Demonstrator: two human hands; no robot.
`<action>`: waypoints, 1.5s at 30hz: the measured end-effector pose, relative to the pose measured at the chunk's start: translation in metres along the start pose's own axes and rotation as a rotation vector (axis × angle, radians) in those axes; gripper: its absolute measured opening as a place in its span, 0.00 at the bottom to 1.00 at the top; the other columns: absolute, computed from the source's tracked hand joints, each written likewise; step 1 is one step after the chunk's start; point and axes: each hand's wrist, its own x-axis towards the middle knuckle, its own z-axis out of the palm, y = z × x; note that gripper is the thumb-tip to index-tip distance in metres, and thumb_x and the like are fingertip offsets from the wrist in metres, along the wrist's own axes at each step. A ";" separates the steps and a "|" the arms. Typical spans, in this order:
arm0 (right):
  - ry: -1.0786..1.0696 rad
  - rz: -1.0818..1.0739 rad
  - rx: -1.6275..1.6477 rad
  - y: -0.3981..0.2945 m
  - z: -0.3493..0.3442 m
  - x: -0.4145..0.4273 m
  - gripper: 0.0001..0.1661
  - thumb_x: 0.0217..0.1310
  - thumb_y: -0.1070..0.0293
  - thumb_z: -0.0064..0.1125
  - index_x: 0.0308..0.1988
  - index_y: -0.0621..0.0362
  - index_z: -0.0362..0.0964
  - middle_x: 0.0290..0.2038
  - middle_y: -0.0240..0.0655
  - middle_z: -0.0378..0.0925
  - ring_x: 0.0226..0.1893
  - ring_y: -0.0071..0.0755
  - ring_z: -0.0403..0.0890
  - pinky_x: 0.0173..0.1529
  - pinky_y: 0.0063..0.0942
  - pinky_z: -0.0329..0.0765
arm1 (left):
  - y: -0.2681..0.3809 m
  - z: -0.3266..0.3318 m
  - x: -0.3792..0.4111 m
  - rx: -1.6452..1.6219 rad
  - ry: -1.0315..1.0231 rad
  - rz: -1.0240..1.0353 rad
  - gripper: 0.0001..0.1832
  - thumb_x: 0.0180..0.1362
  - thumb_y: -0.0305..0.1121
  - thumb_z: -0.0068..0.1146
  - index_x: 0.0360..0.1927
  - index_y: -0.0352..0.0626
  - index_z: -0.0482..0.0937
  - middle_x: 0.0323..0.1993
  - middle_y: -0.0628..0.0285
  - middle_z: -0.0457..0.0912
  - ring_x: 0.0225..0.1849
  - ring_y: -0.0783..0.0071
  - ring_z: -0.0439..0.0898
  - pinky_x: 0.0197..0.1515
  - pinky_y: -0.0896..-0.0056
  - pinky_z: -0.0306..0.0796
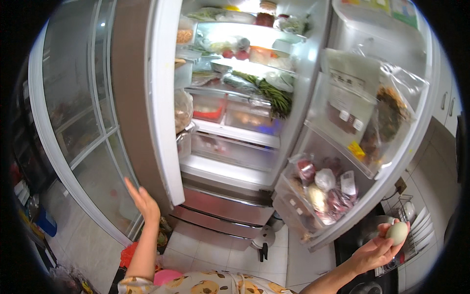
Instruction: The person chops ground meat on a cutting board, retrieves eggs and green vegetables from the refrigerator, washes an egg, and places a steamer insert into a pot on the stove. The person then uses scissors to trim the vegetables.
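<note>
A pale egg rests in the fingers of my right hand, at the lower right beside the counter. My left hand is raised with fingers extended and holds nothing, near the lower end of the left fridge door. Both doors of the refrigerator stand wide apart. Leafy vegetables, a jar and bagged food fill its lit shelves. In the right fridge door, bins carry a large printed pouch and several bagged foods.
A sliding glass door stands left. Beneath the fridge drawers, a lidded pot with a black handle sits on the tiled floor. A dish rack with white plates is at right. A pink basin lies near my body.
</note>
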 end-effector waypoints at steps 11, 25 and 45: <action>0.248 0.731 0.344 0.209 -0.110 0.028 0.16 0.60 0.61 0.55 0.43 0.60 0.70 0.37 0.34 0.76 0.34 0.25 0.76 0.41 0.23 0.75 | 0.030 0.130 -0.022 -0.041 -0.477 -0.030 0.32 0.66 0.48 0.28 0.64 0.32 0.50 0.65 0.44 0.50 0.67 0.54 0.49 0.67 0.63 0.44; 0.134 1.385 0.620 0.125 -0.028 -0.064 0.24 0.62 0.54 0.49 0.52 0.58 0.64 0.50 0.35 0.70 0.47 0.35 0.72 0.50 0.33 0.73 | 0.157 0.018 -0.104 -0.616 -0.793 0.772 0.26 0.58 0.48 0.49 0.53 0.38 0.69 0.47 0.51 0.76 0.42 0.59 0.79 0.40 0.70 0.75; -0.515 0.775 -0.297 0.030 0.039 -0.153 0.36 0.42 0.78 0.68 0.54 0.67 0.62 0.43 0.38 0.69 0.41 0.28 0.75 0.41 0.23 0.78 | 0.092 0.096 -0.144 -0.866 -1.348 -0.070 0.23 0.63 0.43 0.38 0.52 0.34 0.69 0.45 0.49 0.77 0.41 0.62 0.78 0.39 0.69 0.73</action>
